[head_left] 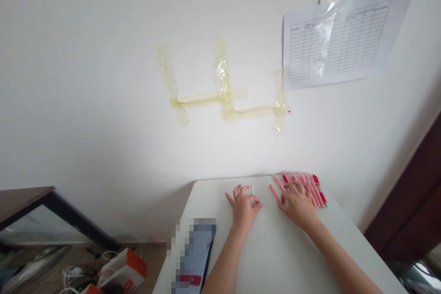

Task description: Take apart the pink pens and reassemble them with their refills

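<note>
My left hand (243,206) rests on the white table (275,257), its fingers curled and pinched round a small white stick-like piece (252,189) that stands up between them. My right hand (298,201) lies on a row of several pink and red pens (312,188) at the table's far right, fingers spread over them. One pink pen (274,193) lies apart, just left of the right hand's fingers. The two hands are a short way apart.
The table stands against a white wall with strips of yellowed tape (222,101) and a printed form sheet (339,41). A blurred-out flat object (193,257) lies at the table's left edge. Boxes and cables (117,273) sit on the floor left; dark furniture (413,197) stands right.
</note>
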`<state>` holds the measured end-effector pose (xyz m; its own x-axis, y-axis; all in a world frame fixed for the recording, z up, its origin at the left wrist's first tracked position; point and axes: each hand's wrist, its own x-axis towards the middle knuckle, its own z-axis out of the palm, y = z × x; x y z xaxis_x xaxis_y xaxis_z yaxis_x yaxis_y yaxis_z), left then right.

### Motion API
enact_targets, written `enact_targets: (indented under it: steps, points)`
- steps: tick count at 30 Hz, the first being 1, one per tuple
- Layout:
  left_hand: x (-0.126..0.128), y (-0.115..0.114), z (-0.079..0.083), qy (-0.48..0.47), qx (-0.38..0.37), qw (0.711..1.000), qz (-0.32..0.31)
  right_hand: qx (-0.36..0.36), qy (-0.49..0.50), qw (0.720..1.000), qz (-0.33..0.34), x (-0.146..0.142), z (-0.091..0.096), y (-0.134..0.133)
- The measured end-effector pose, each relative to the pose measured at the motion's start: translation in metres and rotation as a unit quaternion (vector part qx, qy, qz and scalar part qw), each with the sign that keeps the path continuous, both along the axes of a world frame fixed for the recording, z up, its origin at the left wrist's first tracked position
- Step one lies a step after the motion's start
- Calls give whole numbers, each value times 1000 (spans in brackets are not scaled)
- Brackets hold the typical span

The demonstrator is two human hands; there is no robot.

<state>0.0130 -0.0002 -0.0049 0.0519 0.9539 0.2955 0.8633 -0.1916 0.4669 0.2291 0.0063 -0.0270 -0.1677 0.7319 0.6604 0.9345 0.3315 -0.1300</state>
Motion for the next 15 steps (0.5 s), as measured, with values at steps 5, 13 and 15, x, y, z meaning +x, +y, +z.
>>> enact_targets:
  steps: [5, 13, 15]
  points:
    - [0, -1, 4, 3, -16, 1000, 1, 5, -16, 1000, -10, -1, -1, 0]
    - [0, 0, 0, -1, -2, 1000, -13, 11, 19, 999, 49, -4, 6, -1]
    - [0, 1, -2, -1, 5, 1000, -20, 2, 24, 996, 89, -8, 5, -2]
